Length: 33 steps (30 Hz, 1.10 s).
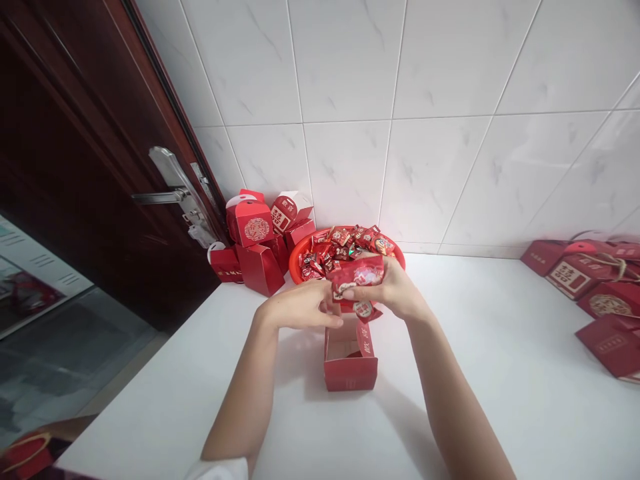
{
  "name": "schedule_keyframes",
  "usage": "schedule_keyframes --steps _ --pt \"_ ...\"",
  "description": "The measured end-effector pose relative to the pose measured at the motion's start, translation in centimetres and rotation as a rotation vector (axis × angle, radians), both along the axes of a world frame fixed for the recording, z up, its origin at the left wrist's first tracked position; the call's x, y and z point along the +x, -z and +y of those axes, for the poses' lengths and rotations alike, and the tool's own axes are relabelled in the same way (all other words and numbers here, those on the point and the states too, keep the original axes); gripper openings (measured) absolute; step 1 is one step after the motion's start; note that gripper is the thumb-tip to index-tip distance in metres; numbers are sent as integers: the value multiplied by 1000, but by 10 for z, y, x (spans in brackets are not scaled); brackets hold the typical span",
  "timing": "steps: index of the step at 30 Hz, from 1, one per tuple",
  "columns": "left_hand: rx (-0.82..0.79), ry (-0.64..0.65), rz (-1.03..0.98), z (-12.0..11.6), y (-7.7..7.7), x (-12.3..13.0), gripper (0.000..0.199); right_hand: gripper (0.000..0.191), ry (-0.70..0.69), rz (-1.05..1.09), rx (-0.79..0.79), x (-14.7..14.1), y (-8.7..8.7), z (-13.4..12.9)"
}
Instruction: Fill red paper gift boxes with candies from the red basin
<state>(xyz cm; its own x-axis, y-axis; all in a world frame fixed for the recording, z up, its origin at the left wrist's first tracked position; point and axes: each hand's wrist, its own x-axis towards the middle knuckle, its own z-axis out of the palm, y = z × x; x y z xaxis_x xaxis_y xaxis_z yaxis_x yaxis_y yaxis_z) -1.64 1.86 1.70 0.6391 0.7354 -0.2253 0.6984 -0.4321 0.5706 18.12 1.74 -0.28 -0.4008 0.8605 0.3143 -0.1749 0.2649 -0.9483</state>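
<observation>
My right hand (393,290) is closed around red candy packets (365,272), held above an open red gift box (351,375). Another small red packet (365,310) with a round pale label shows below these fingers, over the box's back. My left hand (300,305) is bent at the box's back left edge, its thumb across the rim; its other fingertips are partly hidden behind the packets. Part of the box's inside shows pale card. Just beyond both hands, a round red basin (296,261) is heaped with wrapped candies (340,239).
Several red gift boxes (260,267) are stacked at the back left by the tiled wall (345,173). More red boxes (607,300) lie at the right on the white table (480,353). A dark door (100,127) with a metal handle (157,198) stands left.
</observation>
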Motion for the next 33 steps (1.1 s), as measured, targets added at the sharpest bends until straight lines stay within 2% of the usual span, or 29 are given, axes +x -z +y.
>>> schedule_keyframes --steps 3,6,11,16,22,27,33 --pt "-87 3 -47 10 8 -8 17 41 -99 -80 6 -7 4 0" --pt "-101 86 -98 16 12 -18 29 41 -155 -174 20 -13 8 -1" --pt "-134 119 -155 20 12 -24 43 38 -180 -156 32 -24 12 -4" --pt "-153 154 -92 21 8 -20 34 36 -251 -220 51 -26 13 -2" --pt "-161 167 -159 26 14 -24 39 30 -240 -314 69 -12 12 2" --pt "-215 158 -85 28 18 -23 45 19 -331 -521 185 -6 11 3" --pt "-179 195 -104 25 13 -21 44 14 -277 -765 268 2 8 -3"
